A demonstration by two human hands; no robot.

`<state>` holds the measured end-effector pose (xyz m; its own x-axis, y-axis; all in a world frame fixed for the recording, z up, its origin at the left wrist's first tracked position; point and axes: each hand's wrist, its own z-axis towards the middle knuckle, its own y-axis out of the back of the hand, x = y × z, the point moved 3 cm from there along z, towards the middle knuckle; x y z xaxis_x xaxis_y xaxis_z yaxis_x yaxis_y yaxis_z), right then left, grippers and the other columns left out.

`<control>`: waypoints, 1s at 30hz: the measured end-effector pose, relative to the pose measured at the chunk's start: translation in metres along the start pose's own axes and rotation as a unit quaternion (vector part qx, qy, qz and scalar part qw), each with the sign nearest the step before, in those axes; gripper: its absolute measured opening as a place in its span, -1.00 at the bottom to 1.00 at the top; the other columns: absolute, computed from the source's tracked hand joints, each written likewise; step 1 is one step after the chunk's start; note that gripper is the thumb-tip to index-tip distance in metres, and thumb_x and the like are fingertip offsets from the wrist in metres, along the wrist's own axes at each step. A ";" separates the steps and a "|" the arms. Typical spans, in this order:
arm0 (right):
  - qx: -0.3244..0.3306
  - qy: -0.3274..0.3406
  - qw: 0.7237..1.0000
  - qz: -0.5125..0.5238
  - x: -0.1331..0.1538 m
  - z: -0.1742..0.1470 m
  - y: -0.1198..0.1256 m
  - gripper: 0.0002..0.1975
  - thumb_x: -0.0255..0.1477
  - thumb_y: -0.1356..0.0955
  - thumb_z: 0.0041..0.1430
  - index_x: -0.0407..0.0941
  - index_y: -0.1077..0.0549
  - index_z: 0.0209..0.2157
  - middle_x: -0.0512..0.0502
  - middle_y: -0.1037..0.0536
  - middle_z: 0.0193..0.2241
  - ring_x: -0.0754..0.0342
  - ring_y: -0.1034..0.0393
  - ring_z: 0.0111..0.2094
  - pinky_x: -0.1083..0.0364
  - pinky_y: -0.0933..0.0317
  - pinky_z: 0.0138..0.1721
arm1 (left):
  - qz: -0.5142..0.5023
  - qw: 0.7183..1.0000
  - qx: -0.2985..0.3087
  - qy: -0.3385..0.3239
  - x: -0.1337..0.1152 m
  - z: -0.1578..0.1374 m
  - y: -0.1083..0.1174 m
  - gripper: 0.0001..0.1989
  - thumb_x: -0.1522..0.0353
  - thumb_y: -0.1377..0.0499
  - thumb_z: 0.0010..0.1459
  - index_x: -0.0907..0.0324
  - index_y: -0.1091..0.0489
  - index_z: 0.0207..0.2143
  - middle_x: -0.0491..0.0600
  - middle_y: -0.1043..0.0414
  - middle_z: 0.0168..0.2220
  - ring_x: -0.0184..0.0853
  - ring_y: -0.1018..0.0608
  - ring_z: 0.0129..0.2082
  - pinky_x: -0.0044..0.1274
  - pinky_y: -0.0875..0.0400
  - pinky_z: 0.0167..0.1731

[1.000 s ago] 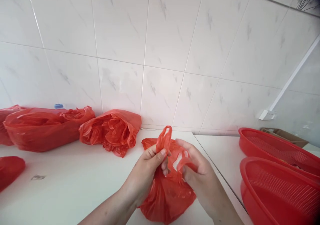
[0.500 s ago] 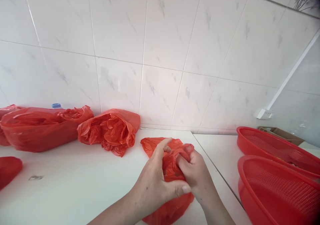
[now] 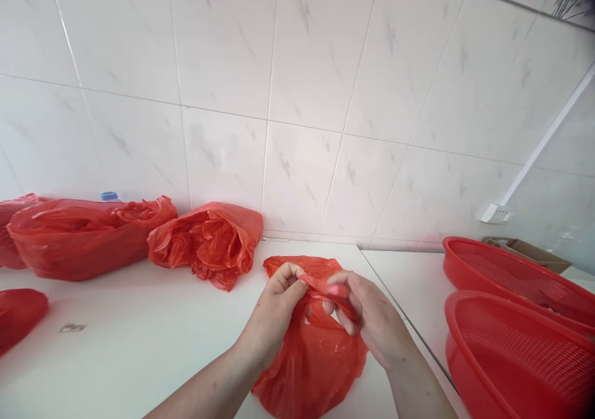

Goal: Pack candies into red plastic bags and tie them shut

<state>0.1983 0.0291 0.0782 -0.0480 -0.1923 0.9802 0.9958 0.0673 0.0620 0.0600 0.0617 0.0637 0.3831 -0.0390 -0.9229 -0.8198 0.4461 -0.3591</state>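
Note:
A thin red plastic bag lies on the white table, its upper part gathered between my two hands. My left hand pinches the bunched film between thumb and forefinger. On the other side, my right hand has its fingers curled into a loop of the film, with the bag wrapped over some fingertips. White gaps show through the bag just below the fingers. What the bag contains, if anything, cannot be made out.
Full-looking red bags and a crumpled red bag line the tiled wall. Another red bag is at the left edge. Red mesh baskets stand right, near a cardboard box. A blue cap shows behind the bags.
My left hand has gone from spread around the bag to pinching its film. My right hand has loosened from a tight grip, and the bag's body below shows more.

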 end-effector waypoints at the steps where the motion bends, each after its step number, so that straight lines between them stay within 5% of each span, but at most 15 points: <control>1: -0.001 -0.002 1.000 -0.022 -0.001 0.001 0.001 -0.57 -0.09 -0.19 0.20 -0.16 -0.37 -0.47 0.03 -0.40 -0.56 0.30 -0.05 -0.67 0.21 0.04 -0.58 | -0.003 1.000 -0.010 0.002 0.001 0.000 0.001 -0.86 0.33 -0.12 0.17 0.14 -0.21 -0.42 -0.20 -0.30 -0.54 -0.49 -0.30 -0.57 -0.63 -0.20 -0.51; 5: -0.025 -0.016 0.995 -0.096 -0.007 0.004 0.003 -0.84 -0.32 -0.36 0.05 -0.09 -0.37 -0.34 0.08 -0.38 -0.48 0.23 -0.21 -0.51 0.20 -0.15 -0.44 | 0.032 0.999 -0.025 -0.015 -0.002 0.001 0.006 -0.86 0.34 -0.16 0.15 0.15 -0.23 -0.42 -0.21 -0.26 -0.51 -0.52 -0.23 -0.58 -0.66 -0.15 -0.54; 8: -0.068 -0.010 0.984 -0.163 -0.013 0.007 0.004 -0.75 -0.33 -0.35 0.05 -0.03 -0.36 -0.18 0.03 -0.41 -0.37 0.13 -0.31 -0.34 0.12 -0.23 -0.30 | 0.076 0.996 -0.010 -0.041 -0.007 0.000 0.007 -0.89 0.38 -0.15 0.14 0.16 -0.25 -0.41 -0.17 -0.29 -0.45 -0.51 -0.24 -0.54 -0.65 -0.15 -0.52; 11: -0.085 -0.027 0.970 -0.228 -0.017 0.010 0.005 -0.84 -0.29 -0.31 0.09 -0.04 -0.44 -0.30 0.04 -0.40 -0.45 0.14 -0.26 -0.42 0.13 -0.17 -0.38 | 0.129 0.990 0.022 -0.057 -0.008 0.000 0.006 -0.94 0.44 -0.13 0.13 0.16 -0.27 -0.40 -0.12 -0.35 -0.35 -0.48 -0.28 -0.48 -0.61 -0.19 -0.48; 14: -0.047 -0.056 0.983 -0.169 -0.018 0.010 0.007 -0.84 -0.36 -0.26 0.13 -0.08 -0.46 -0.34 0.06 -0.34 -0.55 0.18 -0.17 -0.53 0.17 -0.10 -0.48 | 0.224 0.969 0.028 -0.101 -0.008 -0.001 0.006 -0.91 0.50 -0.09 0.11 0.15 -0.30 -0.41 -0.09 -0.37 -0.31 -0.40 -0.36 -0.38 -0.57 -0.24 -0.39; 19: 0.029 -0.020 0.999 0.021 -0.018 0.010 0.019 -0.79 -0.32 -0.33 0.11 -0.11 -0.48 -0.23 -0.05 -0.45 -0.35 0.16 -0.26 -0.39 0.14 -0.19 -0.30 | 0.439 0.875 0.018 -0.205 -0.012 -0.002 0.010 -0.76 0.62 -0.05 0.04 0.11 -0.38 -0.42 -0.07 -0.36 -0.18 -0.32 -0.41 -0.20 -0.50 -0.27 -0.28; 23: -0.021 -0.043 0.996 0.075 -0.036 0.020 0.030 -0.77 -0.24 -0.37 0.06 -0.12 -0.44 -0.33 -0.03 -0.45 -0.40 0.18 -0.27 -0.45 0.15 -0.20 -0.35 | 0.584 0.757 0.055 -0.288 -0.022 -0.010 0.003 -0.75 0.63 -0.04 0.07 0.14 -0.38 -0.44 -0.02 -0.34 -0.18 -0.27 -0.39 -0.20 -0.48 -0.25 -0.32; 26: -0.096 -0.042 0.994 -0.043 -0.058 0.033 0.042 -0.87 -0.37 -0.37 -0.02 -0.11 -0.37 -0.41 0.04 -0.40 -0.51 0.17 -0.26 -0.50 0.16 -0.14 -0.44 | 0.622 0.703 0.161 -0.306 -0.031 -0.025 -0.010 -0.75 0.67 -0.04 0.02 0.19 -0.30 -0.55 -0.07 -0.34 -0.36 -0.38 -0.34 -0.37 -0.55 -0.21 -0.41; 30: -0.186 -0.033 0.972 -0.137 -0.094 0.043 0.066 -0.93 -0.46 -0.31 -0.10 -0.11 -0.28 -0.54 0.10 -0.31 -0.61 0.19 -0.16 -0.54 0.18 -0.05 -0.48 | 0.572 0.703 0.357 -0.229 -0.032 -0.049 -0.022 -0.75 0.59 -0.10 0.07 0.18 -0.23 -0.60 -0.16 -0.31 -0.54 -0.47 -0.30 -0.53 -0.62 -0.17 -0.56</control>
<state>0.2649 0.0942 -0.0018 -0.3091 -0.0892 0.9468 0.9033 -0.3391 0.2629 0.0451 0.0091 0.0939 -0.1214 0.9283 -0.3516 -0.3439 0.2929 0.8921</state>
